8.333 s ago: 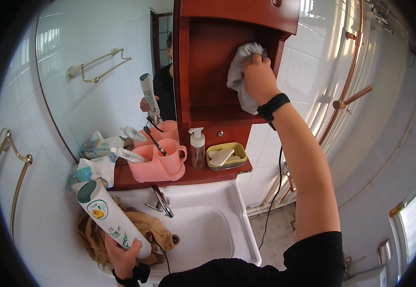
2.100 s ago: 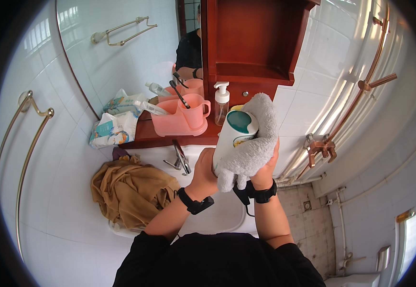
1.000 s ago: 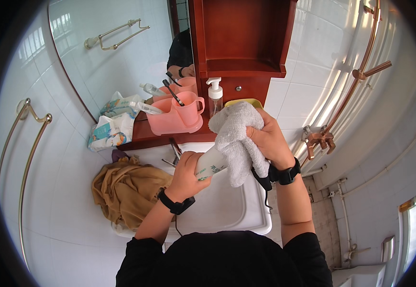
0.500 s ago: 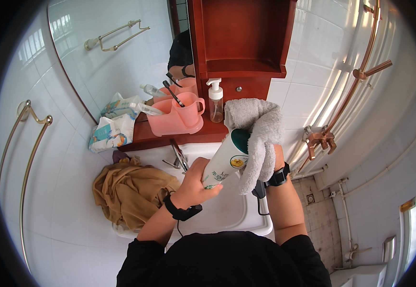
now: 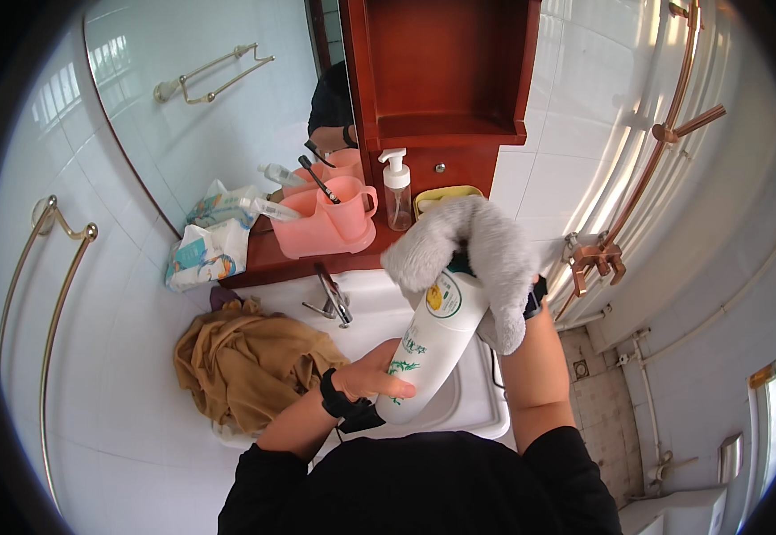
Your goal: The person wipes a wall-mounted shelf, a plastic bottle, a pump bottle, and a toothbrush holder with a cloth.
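My left hand (image 5: 372, 378) is wrapped round the lower part of a white bottle (image 5: 433, 343) with green print and a dark green cap, tilted over the sink. A fluffy grey towel (image 5: 504, 245) drapes over the cap end, hiding most of the cap. Beneath the towel, my right hand is covered; only the black band (image 5: 536, 297) at its wrist and the forearm show. The towel hangs from that hand and touches the bottle's top.
Below is the white sink (image 5: 379, 290) with a metal tap (image 5: 333, 299); a brown cloth (image 5: 250, 361) is heaped on its left. Along the reddish shelf stand a tissue pack (image 5: 205, 254), pink toothbrush holder (image 5: 317, 232), pump bottle (image 5: 397, 192) and yellow dish (image 5: 446, 193).
The bottle has come nearer to me and turned, its print now facing up. The towel has shifted and spread over the cap, uncovering the yellow dish behind. My left hand moved slightly down.
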Available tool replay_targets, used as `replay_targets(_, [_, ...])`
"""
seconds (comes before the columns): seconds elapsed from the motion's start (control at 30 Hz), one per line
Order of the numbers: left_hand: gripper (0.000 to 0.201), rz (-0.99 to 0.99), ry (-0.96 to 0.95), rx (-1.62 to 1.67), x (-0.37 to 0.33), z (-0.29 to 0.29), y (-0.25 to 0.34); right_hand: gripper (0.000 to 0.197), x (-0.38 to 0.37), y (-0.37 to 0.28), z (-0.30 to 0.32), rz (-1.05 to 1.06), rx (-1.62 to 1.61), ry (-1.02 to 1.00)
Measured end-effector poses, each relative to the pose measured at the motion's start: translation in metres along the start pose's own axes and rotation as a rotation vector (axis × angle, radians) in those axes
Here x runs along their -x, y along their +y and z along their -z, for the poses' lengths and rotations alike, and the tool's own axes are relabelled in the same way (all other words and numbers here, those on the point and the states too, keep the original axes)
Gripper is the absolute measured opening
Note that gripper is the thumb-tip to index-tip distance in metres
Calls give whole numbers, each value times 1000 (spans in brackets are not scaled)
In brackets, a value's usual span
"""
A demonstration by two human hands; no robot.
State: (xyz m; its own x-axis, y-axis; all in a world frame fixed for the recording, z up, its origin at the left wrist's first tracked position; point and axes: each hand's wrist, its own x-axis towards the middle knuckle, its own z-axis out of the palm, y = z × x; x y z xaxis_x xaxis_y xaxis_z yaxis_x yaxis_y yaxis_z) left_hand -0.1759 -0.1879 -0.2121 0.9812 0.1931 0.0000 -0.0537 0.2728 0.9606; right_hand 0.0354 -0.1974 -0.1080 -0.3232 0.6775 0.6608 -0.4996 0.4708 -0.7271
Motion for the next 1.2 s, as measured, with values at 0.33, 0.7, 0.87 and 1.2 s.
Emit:
replay_targets(0.33, [60,-141,150,2,-4,-9,7,36,17,28,28,-233,-32,535])
replay_targets(0.7, [51,-280,327,227,-12,7,16,45,36,56,-16,-207,-64,625])
replay_targets(0.87, [48,-350,488,23,-17,13,31,71,49,74,-27,-19,261,501])
replay_targets(1.2, [53,-424,492,-532,-21,-3,34,53,17,40,-14,64,332,735])
